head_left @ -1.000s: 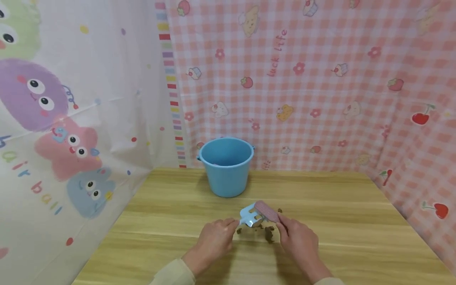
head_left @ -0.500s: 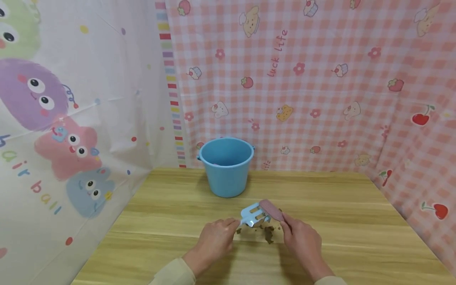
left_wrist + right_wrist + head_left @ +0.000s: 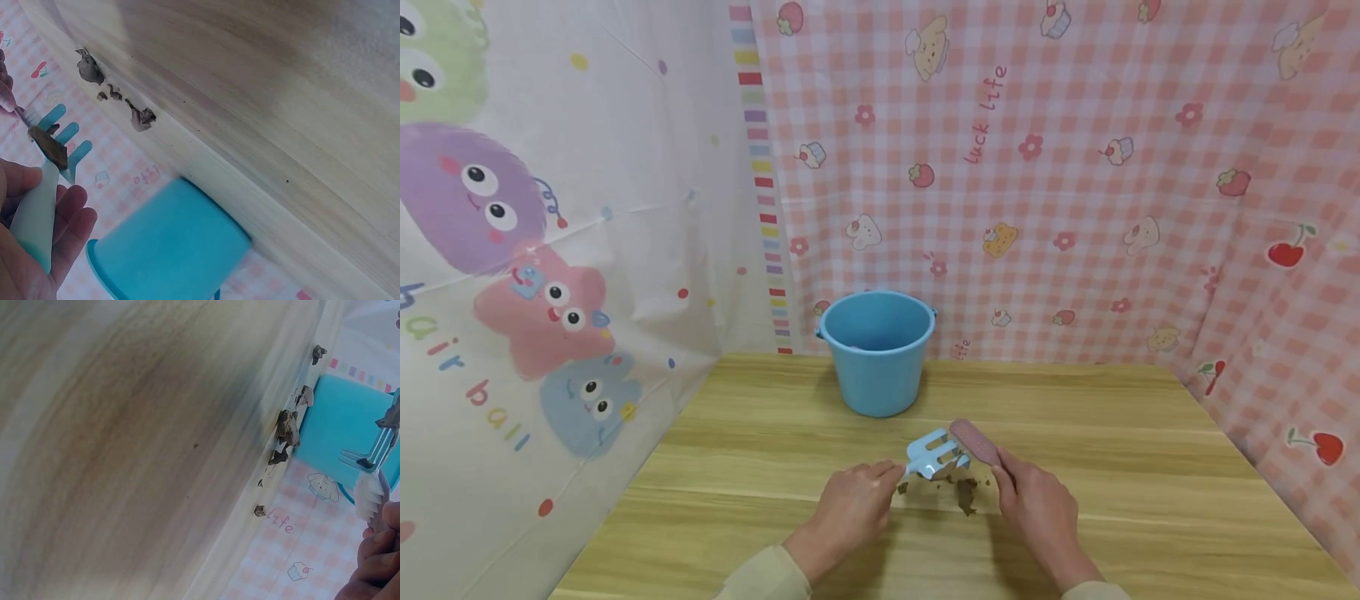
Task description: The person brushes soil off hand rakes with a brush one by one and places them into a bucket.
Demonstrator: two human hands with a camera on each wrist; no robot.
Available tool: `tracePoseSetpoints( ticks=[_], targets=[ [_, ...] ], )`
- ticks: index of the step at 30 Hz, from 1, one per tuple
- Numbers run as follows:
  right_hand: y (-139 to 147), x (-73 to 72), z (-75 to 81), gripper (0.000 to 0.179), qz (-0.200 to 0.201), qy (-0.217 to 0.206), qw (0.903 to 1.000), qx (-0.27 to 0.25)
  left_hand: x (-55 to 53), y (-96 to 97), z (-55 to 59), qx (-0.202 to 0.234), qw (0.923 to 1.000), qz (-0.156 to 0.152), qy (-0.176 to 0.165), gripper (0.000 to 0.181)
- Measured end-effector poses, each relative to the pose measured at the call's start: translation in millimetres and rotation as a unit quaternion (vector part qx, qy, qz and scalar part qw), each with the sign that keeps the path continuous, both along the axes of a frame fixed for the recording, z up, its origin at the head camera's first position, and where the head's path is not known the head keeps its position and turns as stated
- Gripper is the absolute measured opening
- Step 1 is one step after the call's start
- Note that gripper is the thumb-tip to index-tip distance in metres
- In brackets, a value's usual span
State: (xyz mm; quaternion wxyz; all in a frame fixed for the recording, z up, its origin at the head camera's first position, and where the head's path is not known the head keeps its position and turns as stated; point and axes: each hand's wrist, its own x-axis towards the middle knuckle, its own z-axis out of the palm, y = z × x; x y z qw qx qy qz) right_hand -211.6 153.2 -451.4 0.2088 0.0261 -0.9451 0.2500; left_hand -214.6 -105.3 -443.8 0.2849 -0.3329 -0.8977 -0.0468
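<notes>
My left hand grips the pale handle of a light blue toy hand fork, held over the table. A brown, soil-like clump clings to the fork head in the left wrist view. My right hand holds a small brush with a dusty-pink back, its end beside the fork's tines. White bristles show on the brush in the right wrist view. Below the tools, several brown clumps lie scattered on the tabletop.
A blue bucket stands upright behind the tools; something small and pinkish shows inside, too little to identify. The wood-grain table meets a pink checked cloth at the back and a white printed cloth on the left.
My right hand and the brush have shifted slightly right, so the brush covers less of the fork's tines. The left hand and fork have hardly moved.
</notes>
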Motion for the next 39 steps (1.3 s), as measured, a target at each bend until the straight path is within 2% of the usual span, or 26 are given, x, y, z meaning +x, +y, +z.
tracePoseSetpoints(
  ticks=[13,16,18,21,27,33,36,39],
  targets=[
    [3.2,2.0,0.4,0.034,-0.017,-0.036,0.9992,0.011,1.7,-3.8,0.0,0.022,0.9997,0.002,-0.006,0.028],
    [0.6,6.2,1.1,0.034,-0.013,0.002,0.9999,0.005,0.1,-5.0,1.1,0.026,0.9996,0.005,-0.008,0.028],
    [-3.3,9.7,1.9,0.033,0.006,0.029,0.9996,-0.003,-0.8,-5.5,2.2,0.025,0.9996,0.005,-0.01,0.026],
    [-8.0,13.4,1.5,0.032,0.027,0.048,0.9985,-0.001,-1.6,-6.2,3.6,0.028,0.9995,0.005,-0.014,0.026],
    [-4.0,12.4,-4.2,0.033,0.001,0.013,0.9999,0.0,-0.9,-8.0,1.1,0.033,0.9993,0.005,-0.016,0.026],
    [2.0,12.2,-7.9,0.035,-0.002,-0.013,0.9999,-0.004,-1.6,-8.3,-1.7,0.043,0.9989,0.003,-0.016,0.027],
    [-0.9,13.7,-8.4,0.034,0.004,0.029,0.9996,0.0,-2.7,-7.9,0.2,0.042,0.9989,0.004,-0.02,0.026],
    [-7.9,15.5,-6.3,0.032,0.046,0.107,0.9929,0.021,-4.1,-7.4,1.9,0.039,0.9991,0.006,-0.016,0.025]
  ],
)
